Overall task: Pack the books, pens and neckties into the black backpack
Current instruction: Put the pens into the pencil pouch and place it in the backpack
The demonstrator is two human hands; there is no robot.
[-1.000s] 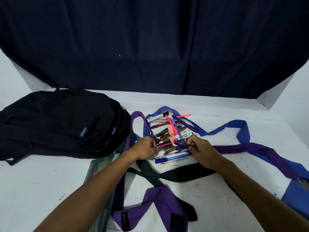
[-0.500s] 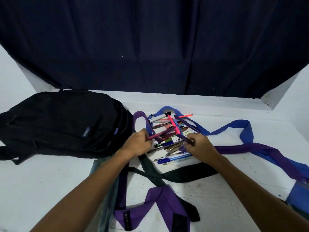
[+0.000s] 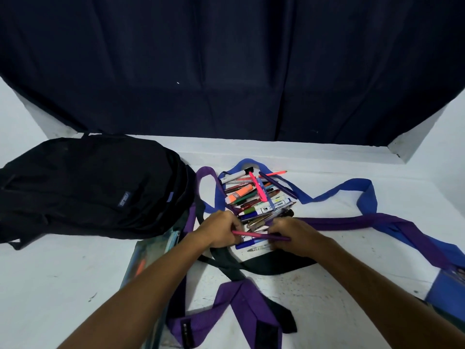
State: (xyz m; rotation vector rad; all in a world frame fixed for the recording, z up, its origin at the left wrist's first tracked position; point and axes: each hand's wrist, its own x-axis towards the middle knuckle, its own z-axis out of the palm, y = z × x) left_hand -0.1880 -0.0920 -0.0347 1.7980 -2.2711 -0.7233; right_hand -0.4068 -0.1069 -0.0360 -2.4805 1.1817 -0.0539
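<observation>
A heap of pens and markers (image 3: pixel 254 195) lies on the white table (image 3: pixel 63 280), ringed by purple, blue and black neckties. My left hand (image 3: pixel 219 231) and my right hand (image 3: pixel 293 235) meet at the heap's near edge. Each grips pens there; a pink pen (image 3: pixel 245 233) and a purple pen (image 3: pixel 279 238) lie across between them. The black backpack (image 3: pixel 88 187) lies flat at the left. A book (image 3: pixel 141 263) shows under my left forearm, partly hidden.
A purple necktie (image 3: pixel 241 306) and a black necktie (image 3: pixel 271 267) lie near the front edge. A blue necktie (image 3: pixel 362 195) and another purple necktie (image 3: pixel 387 224) trail right toward a blue book (image 3: pixel 445 290). A dark curtain (image 3: pixel 226 66) hangs behind.
Both hands have come closer together and drawn back toward me at the heap's near edge. The pink and purple pens now lie level between them.
</observation>
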